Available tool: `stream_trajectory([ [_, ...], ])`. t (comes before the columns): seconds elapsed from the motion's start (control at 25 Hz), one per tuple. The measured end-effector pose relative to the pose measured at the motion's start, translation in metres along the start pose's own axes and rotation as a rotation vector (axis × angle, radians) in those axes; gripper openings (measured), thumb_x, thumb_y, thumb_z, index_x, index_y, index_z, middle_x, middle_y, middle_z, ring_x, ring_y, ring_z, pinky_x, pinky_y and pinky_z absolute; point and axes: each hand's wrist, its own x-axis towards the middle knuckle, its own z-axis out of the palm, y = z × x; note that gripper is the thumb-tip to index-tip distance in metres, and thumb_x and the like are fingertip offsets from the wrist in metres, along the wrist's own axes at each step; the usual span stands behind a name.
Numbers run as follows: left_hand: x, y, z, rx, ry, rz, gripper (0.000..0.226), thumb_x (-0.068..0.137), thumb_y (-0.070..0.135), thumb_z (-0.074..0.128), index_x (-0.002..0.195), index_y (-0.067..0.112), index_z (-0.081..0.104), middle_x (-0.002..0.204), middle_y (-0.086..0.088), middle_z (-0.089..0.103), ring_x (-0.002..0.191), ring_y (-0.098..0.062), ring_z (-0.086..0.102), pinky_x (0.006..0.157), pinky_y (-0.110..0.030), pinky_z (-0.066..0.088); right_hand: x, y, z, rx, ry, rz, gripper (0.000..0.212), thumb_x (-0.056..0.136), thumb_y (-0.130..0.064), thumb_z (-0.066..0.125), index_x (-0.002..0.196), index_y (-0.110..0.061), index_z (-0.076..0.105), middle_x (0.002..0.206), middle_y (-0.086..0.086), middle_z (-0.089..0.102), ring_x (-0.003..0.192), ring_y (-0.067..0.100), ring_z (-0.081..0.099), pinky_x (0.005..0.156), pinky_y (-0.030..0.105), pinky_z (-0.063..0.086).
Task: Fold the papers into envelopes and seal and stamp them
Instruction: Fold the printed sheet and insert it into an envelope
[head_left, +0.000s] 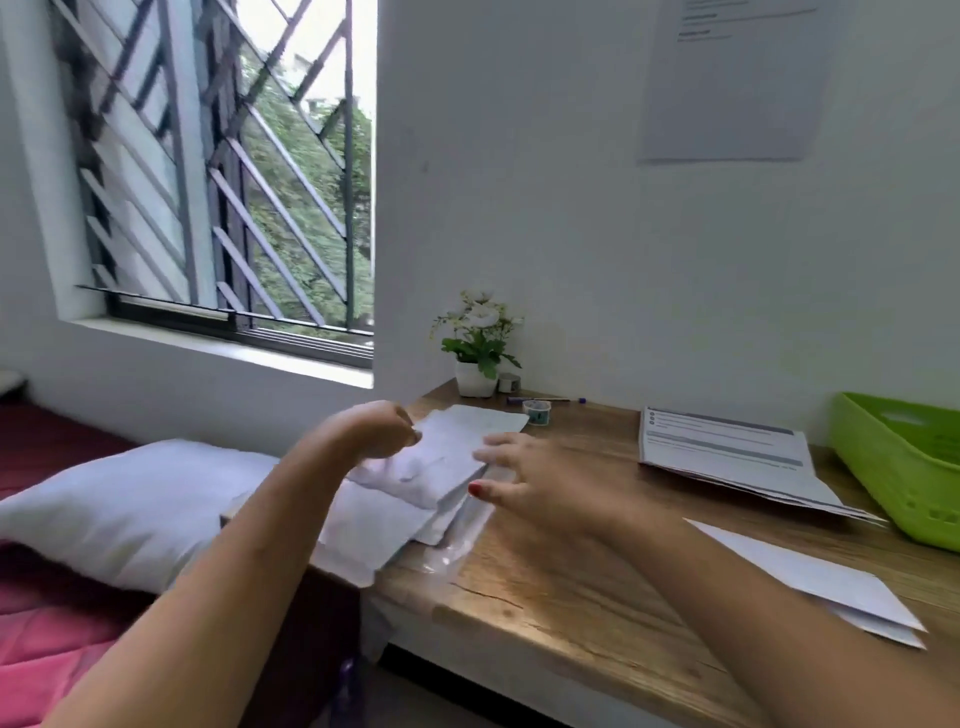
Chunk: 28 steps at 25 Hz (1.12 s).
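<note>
A top envelope (452, 441) is lifted at a tilt above a stack of white envelopes (384, 525) at the left end of the wooden tabletop (545, 587). The stack overhangs the tabletop's left edge, and a clear plastic wrapper (452, 545) lies under it. The left hand (384, 428) has its fingers curled and pinches the top envelope at its left corner. The right hand (524, 483) is spread with straight fingers at the stack's right side; motion blur hides whether it touches the paper.

A folded white sheet (831, 582) lies near the right forearm. Printed papers (727, 452) lie farther back, beside a green basket (904, 467). By the wall stand a potted plant (478, 353), a pen (545, 400) and a small roll of tape (537, 413). A white pillow (119, 509) rests on the bed (52, 649) left of the tabletop.
</note>
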Motion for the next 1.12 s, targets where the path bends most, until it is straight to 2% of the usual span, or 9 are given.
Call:
stream_trajectory([
  [0.12,0.001,-0.043,0.002,-0.094,0.071,-0.097,0.023,0.091,0.018,0.053,0.1,0.004,0.069,0.096,-0.014,0.065,0.082,-0.028,0.058,0.064,-0.029,0.043,0.026,-0.028,0.019,-0.052,-0.098,-0.062,0.063,0.086,-0.05,0.058,0.141,-0.024,0.042,0.148,-0.003,0.039,0.132,0.017,0.04,0.103,0.034,0.035],
  [0.28,0.0,-0.061,0.013,-0.217,0.191,-0.152,0.014,0.085,0.015,0.057,0.084,0.012,0.071,0.079,-0.008,0.064,0.064,-0.019,0.052,0.05,-0.022,0.033,0.034,-0.03,0.033,-0.253,-0.113,-0.103,0.032,0.092,-0.048,0.048,0.098,-0.018,0.058,0.103,0.003,0.062,0.087,0.019,0.056,0.078,0.038,0.05],
  [0.48,0.002,-0.054,0.022,-0.266,0.248,-0.188,0.011,0.08,0.02,0.061,0.082,0.015,0.07,0.071,-0.003,0.063,0.074,-0.026,0.057,0.053,-0.023,0.036,0.036,-0.026,0.041,-0.348,0.05,-0.2,0.03,0.095,-0.029,0.041,0.113,-0.015,0.061,0.106,0.007,0.066,0.094,0.024,0.061,0.079,0.042,0.053],
  [0.64,-0.002,-0.054,0.022,-0.268,0.322,-0.186,0.015,0.075,0.027,0.065,0.089,0.031,0.065,0.092,0.003,0.066,0.094,-0.023,0.06,0.084,-0.033,0.05,0.032,-0.023,0.045,-0.372,0.215,-0.238,0.029,0.092,-0.023,0.041,0.112,-0.015,0.06,0.088,0.005,0.067,0.08,0.025,0.065,0.068,0.036,0.055],
  [0.8,-0.007,-0.04,0.014,-0.198,0.468,-0.165,0.02,0.079,0.019,0.056,0.085,0.033,0.068,0.095,0.009,0.065,0.099,-0.018,0.057,0.097,-0.037,0.04,0.033,-0.02,0.046,-0.313,0.367,-0.258,0.025,0.091,-0.008,0.046,0.109,-0.015,0.063,0.092,0.004,0.069,0.085,0.025,0.067,0.07,0.037,0.056],
  [0.92,-0.005,-0.033,0.003,-0.383,0.444,-0.109,0.025,0.084,0.014,0.055,0.069,0.03,0.067,0.093,0.0,0.07,0.088,-0.021,0.062,0.09,-0.042,0.05,0.036,-0.02,0.044,-0.103,0.49,-0.187,0.027,0.089,-0.006,0.05,0.106,-0.014,0.07,0.097,0.005,0.073,0.085,0.021,0.069,0.077,0.033,0.057],
  [1.0,-0.011,-0.026,-0.003,-0.679,0.376,-0.009,0.022,0.092,0.013,0.054,0.077,0.02,0.068,0.093,-0.011,0.07,0.071,-0.016,0.064,0.072,-0.03,0.057,0.036,-0.019,0.036,0.017,0.568,-0.14,0.023,0.089,-0.006,0.053,0.103,-0.011,0.07,0.093,0.005,0.072,0.08,0.017,0.067,0.074,0.025,0.056],
  [1.08,-0.023,-0.013,-0.01,-0.849,0.261,0.104,0.017,0.094,0.018,0.055,0.09,0.007,0.066,0.086,-0.011,0.067,0.063,-0.011,0.063,0.054,-0.014,0.049,0.032,-0.017,0.027,0.092,0.614,-0.118,0.018,0.087,-0.008,0.058,0.102,-0.011,0.066,0.093,0.0,0.066,0.079,0.012,0.061,0.068,0.013,0.05],
  [1.12,-0.029,-0.005,-0.013,-0.876,0.218,0.149,0.017,0.093,0.021,0.058,0.092,0.006,0.066,0.084,-0.009,0.067,0.064,-0.011,0.062,0.054,-0.012,0.046,0.028,-0.016,0.023,0.091,0.621,-0.11,0.019,0.085,-0.013,0.063,0.104,-0.013,0.063,0.096,-0.003,0.062,0.082,0.009,0.058,0.067,0.01,0.045],
])
